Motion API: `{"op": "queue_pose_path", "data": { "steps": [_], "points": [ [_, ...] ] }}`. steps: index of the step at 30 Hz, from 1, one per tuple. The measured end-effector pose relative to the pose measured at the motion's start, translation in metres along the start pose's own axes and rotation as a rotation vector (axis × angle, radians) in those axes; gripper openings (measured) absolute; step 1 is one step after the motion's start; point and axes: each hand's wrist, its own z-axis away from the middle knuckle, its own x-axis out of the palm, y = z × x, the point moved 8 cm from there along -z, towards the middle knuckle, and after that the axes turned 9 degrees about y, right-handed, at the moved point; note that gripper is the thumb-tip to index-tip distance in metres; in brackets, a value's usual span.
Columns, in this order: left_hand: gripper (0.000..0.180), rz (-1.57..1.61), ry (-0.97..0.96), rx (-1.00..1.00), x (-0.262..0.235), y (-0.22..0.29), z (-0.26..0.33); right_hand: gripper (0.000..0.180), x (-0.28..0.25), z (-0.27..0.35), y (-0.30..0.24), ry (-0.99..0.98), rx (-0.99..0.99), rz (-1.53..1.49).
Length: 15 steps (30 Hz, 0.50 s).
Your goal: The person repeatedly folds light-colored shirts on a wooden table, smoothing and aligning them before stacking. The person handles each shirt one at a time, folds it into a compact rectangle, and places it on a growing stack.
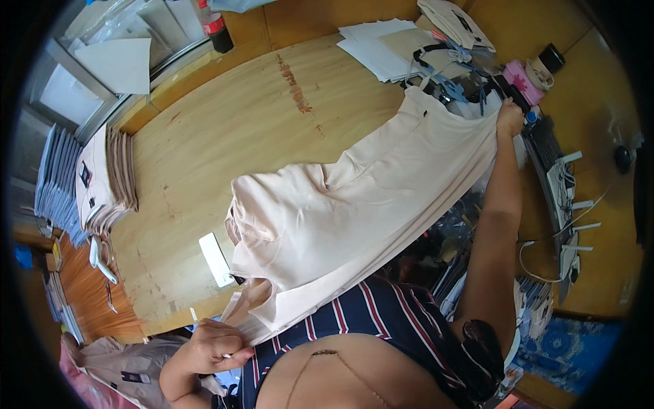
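Gripping cream garment (361, 204), left hand (214, 344), right hand (509, 116)

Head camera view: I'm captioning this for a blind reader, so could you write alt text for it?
A person stretches a pale cream garment across a wooden table, the left hand pinching one end near the body, the right hand holding the far end. A stack of folded garments sits at the left.
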Motion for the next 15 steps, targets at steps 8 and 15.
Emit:
{"op": "queue_pose_path", "data": {
  "steps": [8,15],
  "points": [
    [0.033,0.07,0.474,-0.524,-0.032,-0.115,-0.054,0.03,0.041,0.102,-0.129,-0.225,-0.555,-0.006],
    [0.029,0.341,0.507,-0.544,-0.011,-0.143,-0.05,0.022,-0.176,0.402,-0.248,-1.453,-0.842,-1.483]
  ]
}}
